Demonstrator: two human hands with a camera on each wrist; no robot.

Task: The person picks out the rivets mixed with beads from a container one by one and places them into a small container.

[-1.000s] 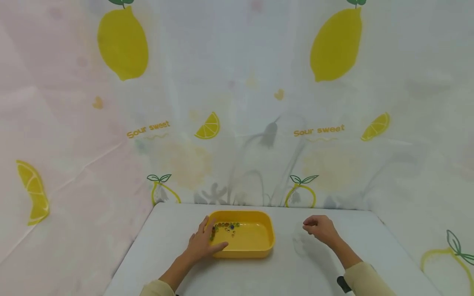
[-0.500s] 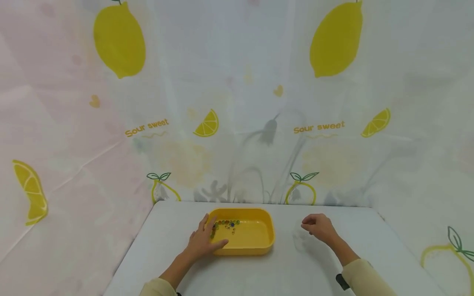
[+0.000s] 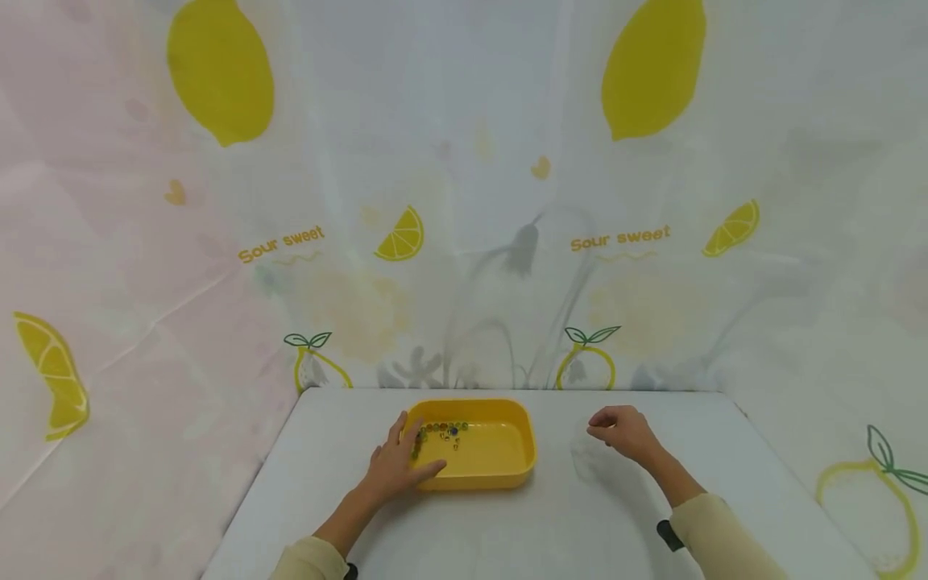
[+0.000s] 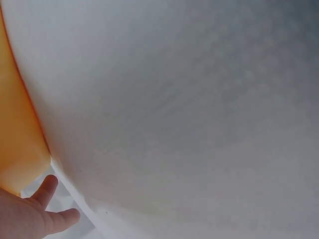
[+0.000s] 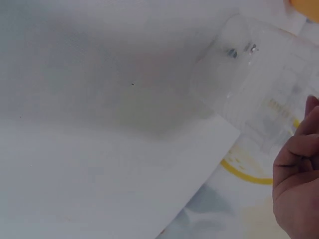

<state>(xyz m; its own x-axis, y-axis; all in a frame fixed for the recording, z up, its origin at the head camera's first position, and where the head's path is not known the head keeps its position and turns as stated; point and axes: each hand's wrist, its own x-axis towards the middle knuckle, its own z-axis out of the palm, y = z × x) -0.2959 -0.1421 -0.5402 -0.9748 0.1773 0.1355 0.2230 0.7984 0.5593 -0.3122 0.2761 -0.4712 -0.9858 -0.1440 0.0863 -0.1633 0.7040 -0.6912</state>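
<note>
A yellow tray point(image 3: 500, 483) stands on the white table, with several green, amber and red glass marbles point(image 3: 444, 426) along its back left edges. A blue marble point(image 3: 454, 432) and a few tiny shiny pieces point(image 3: 445, 437) lie beside them. My left hand point(image 3: 395, 467) rests spread on the tray's left rim. Over to the right, my right hand point(image 3: 629, 433) has curled fingers, thumb and fingertips together, near the top of a see-through cup point(image 5: 249, 74). Inside the cup, small dark shiny bits point(image 5: 251, 48) show. Whether the fingertips hold anything is hidden.
The white tabletop point(image 3: 464, 532) ends at a back edge against a sheet point(image 3: 464, 306) printed with lemons. Similar sheets hang at both sides. The clear cup is faint in the head view, just right of the tray.
The head view has tilted slightly, so everything sits a little higher in it. Both hands, the tray and the marbles keep their places.
</note>
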